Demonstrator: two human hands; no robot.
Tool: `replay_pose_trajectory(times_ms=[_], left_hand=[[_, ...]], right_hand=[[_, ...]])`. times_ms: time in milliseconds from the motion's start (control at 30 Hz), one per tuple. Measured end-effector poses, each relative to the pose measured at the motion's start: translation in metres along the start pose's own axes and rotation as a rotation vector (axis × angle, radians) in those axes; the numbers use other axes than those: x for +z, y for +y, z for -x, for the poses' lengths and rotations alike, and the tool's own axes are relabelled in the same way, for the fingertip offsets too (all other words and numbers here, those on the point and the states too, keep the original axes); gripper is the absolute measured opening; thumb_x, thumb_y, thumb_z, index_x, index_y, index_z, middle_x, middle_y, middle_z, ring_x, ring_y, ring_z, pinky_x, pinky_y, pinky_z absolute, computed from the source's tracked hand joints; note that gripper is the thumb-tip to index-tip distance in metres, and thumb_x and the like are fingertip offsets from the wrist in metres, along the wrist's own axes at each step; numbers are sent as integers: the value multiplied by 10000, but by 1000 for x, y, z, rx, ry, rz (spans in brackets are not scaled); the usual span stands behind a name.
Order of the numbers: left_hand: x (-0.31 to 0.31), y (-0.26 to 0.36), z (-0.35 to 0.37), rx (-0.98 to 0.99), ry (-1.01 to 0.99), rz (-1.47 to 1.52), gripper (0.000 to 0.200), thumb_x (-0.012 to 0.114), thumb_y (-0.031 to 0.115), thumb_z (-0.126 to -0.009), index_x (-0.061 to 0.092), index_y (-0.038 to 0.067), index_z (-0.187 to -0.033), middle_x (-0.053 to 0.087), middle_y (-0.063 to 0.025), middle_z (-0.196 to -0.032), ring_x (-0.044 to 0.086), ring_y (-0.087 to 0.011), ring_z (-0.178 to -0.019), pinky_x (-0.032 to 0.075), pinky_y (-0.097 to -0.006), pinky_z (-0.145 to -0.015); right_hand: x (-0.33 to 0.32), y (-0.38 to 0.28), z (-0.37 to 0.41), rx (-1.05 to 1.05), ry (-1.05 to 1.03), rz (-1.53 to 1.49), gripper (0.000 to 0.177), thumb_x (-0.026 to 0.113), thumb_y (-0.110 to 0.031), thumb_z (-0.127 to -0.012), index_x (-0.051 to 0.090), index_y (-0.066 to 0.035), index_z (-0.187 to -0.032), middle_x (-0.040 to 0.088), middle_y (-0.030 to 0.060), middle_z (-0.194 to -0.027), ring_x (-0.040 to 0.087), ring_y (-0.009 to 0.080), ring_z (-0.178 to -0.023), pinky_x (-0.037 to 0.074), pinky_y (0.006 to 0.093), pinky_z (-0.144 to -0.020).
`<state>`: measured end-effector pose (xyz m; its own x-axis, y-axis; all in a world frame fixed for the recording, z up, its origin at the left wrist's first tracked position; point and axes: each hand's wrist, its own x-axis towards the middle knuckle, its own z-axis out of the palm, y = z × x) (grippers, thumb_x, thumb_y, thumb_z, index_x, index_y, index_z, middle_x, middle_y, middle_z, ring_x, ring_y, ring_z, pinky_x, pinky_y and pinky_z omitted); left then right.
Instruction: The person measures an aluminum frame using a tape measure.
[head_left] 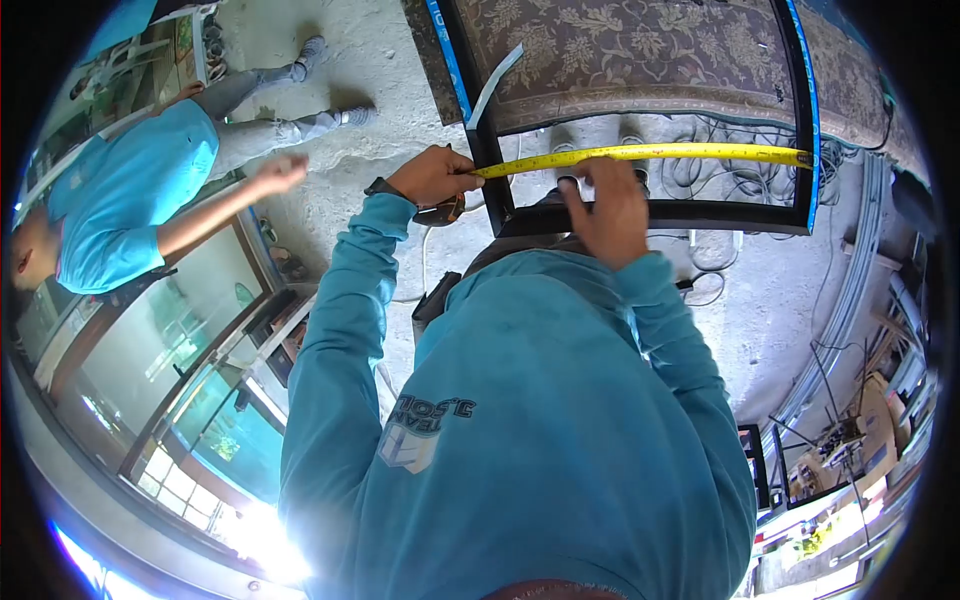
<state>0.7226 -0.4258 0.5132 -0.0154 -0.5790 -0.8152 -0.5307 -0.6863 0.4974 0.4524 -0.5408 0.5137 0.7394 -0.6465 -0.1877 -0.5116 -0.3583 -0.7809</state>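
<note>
My left hand (pixel 436 176) is closed, pinching the yellow blade of a tape measure (pixel 700 152) at the left side of a dark frame (pixel 690 214). The tape's case (pixel 440 212) hangs just under that hand, partly covered by it. The blade runs out straight across the frame, its far end at the frame's right side bar. Over the middle of the blade, my right hand (pixel 612 212) shows its back, thumb apart from the bent fingers, fingertips right at the blade's lower edge. Blue film strips line the frame's sides, and one pale strip (pixel 497 84) peels loose at the left.
A patterned carpet (pixel 640 60) lies beyond and under the frame. Tangled cables (pixel 740 180) cover the concrete floor, with long metal profiles (pixel 850 290) at the right. To the left, a person in a blue shirt (pixel 135 190) stands by large glass panes (pixel 190 300).
</note>
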Motion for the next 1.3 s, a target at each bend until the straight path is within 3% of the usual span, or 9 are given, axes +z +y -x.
replay_pose_trajectory(times_ms=[133,233,333,400,567,700,800,867,1300], left_hand=[[7,-7,-2,-5,3,50,273,669,244,-895,702,-15,-977,652,-52,-681,598,-93,-614,464,-262,-568],[8,4,6,-21,46,2,287,663,293,-889,692,9,-920,645,-81,-670,611,-156,-605,465,-311,-569],[13,5,32,130,247,-264,313,652,342,-880,652,30,-849,630,-125,-666,609,-244,-595,459,-368,-575],[10,5,71,-9,286,-246,379,631,432,-858,620,57,-807,641,-153,-682,631,-366,-695,470,-447,-625],[18,-12,197,-361,429,78,268,689,285,-886,636,26,-926,577,-54,-617,523,-106,-518,395,-311,-484],[48,4,254,-525,585,5,256,612,300,-914,659,49,-892,615,-109,-593,627,-247,-523,462,-383,-520],[92,45,256,-331,688,-285,249,570,275,-895,641,46,-826,626,-171,-671,617,-383,-667,474,-487,-622],[117,92,245,-528,618,-271,257,537,267,-889,627,47,-792,627,-186,-700,611,-411,-699,477,-514,-649],[203,196,176,-736,666,-156,208,562,211,-823,664,36,-780,664,-205,-749,660,-386,-706,533,-484,-660]], right_hand=[[-33,16,-38,-486,235,468,273,662,-306,-867,619,-105,-1046,654,87,-1044,602,316,-1006,468,472,-860],[-23,58,-61,-289,-360,285,205,620,-287,-906,660,-109,-1000,670,112,-884,635,336,-834,490,452,-734],[-23,68,-65,-380,-315,221,186,606,-283,-922,677,-114,-950,674,115,-811,641,337,-730,499,436,-654],[-28,67,-68,-378,-323,162,188,618,-288,-914,694,-118,-939,681,113,-819,642,333,-752,498,435,-674],[-35,64,-78,-406,-406,207,216,611,-308,-916,708,-116,-942,693,122,-832,648,330,-758,501,438,-690],[-39,62,-79,-446,-453,216,248,578,-339,-924,700,-126,-953,688,124,-854,644,336,-789,501,463,-703],[-39,62,-79,-444,-483,292,247,550,-323,-932,691,-127,-983,689,134,-894,649,341,-829,509,464,-738],[-42,60,-81,-412,-498,366,245,541,-310,-935,687,-123,-994,689,142,-902,650,345,-838,513,462,-753],[-30,98,-103,-581,-506,287,204,586,-293,-919,672,-108,-924,684,148,-830,649,353,-778,510,492,-698]])
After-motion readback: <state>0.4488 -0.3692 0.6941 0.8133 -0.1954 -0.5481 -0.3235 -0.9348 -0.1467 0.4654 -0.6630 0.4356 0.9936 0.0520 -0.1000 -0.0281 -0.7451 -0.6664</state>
